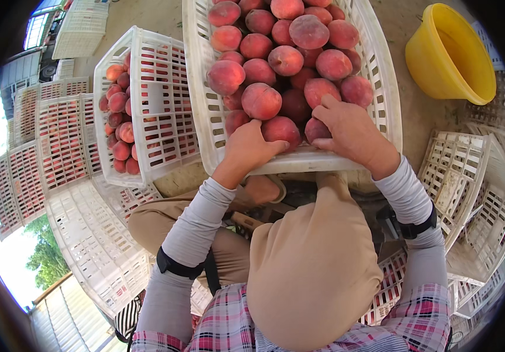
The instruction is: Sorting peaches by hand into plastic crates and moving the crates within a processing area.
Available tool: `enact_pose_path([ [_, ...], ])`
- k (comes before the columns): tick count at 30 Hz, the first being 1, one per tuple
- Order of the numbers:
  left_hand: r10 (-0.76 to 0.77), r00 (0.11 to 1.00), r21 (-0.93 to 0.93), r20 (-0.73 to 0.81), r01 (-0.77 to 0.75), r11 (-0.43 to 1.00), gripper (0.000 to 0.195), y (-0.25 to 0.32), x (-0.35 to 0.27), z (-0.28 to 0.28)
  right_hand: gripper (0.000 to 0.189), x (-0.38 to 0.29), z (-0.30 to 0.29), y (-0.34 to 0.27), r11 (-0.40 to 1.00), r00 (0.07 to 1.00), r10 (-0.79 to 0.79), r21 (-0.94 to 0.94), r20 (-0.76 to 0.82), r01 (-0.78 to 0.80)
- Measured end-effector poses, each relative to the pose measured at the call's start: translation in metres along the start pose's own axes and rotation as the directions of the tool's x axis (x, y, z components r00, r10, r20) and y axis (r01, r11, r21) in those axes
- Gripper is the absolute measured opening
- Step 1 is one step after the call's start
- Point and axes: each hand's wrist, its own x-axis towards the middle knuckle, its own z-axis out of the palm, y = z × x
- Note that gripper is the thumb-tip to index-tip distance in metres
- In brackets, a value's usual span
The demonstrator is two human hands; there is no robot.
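A white plastic crate full of red peaches stands directly before me. Inside its near edge, my left hand touches a large dark red peach, thumb on its near side and fingers bent at its far left. My right hand has its thumb and fingers around a smaller peach near the crate's near wall, with the index finger against another peach just beyond. Both palms face down, and part of each held peach is hidden by the fingers.
At the left stands another white crate with peaches, with stacked peach crates farther left. A yellow bucket lies at the upper right. White crates are piled at the right. My bent knees are below the near crate.
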Motion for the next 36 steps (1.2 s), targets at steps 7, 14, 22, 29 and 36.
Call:
enact_pose_path([
  [7, 0.054, 0.997, 0.030, 0.049, -0.056, 0.998, 0.049, -0.019, -0.020, -0.026, 0.037, -0.003, -0.011, 0.003, 0.996, 0.999, -0.023, 0.090, 0.034, 0.020],
  [14, 0.065, 0.979, -0.349, -0.191, -0.129, 0.928, 0.027, -0.003, -0.041, -0.010, 0.030, -0.011, -0.011, 0.006, 0.989, 0.997, 0.082, 0.125, -0.012, -0.080],
  [22, 0.336, 0.933, -0.233, -0.129, -0.358, 0.904, 0.042, 0.033, -0.009, 0.011, 0.025, -0.016, -0.024, 0.003, 0.975, 0.985, 0.171, 0.145, 0.009, -0.171],
  [29, 0.246, 0.952, 0.061, 0.184, -0.261, 0.964, 0.064, 0.071, 0.019, 0.018, 0.021, -0.041, -0.072, -0.007, 0.928, 0.824, 0.358, 0.263, -0.439, -0.264],
  [36, 0.267, 0.950, 0.016, 0.164, -0.274, 0.962, 0.061, 0.056, 0.026, 0.018, 0.037, -0.068, -0.027, -0.007, 0.949, 0.802, 0.313, 0.127, -0.508, -0.290],
])
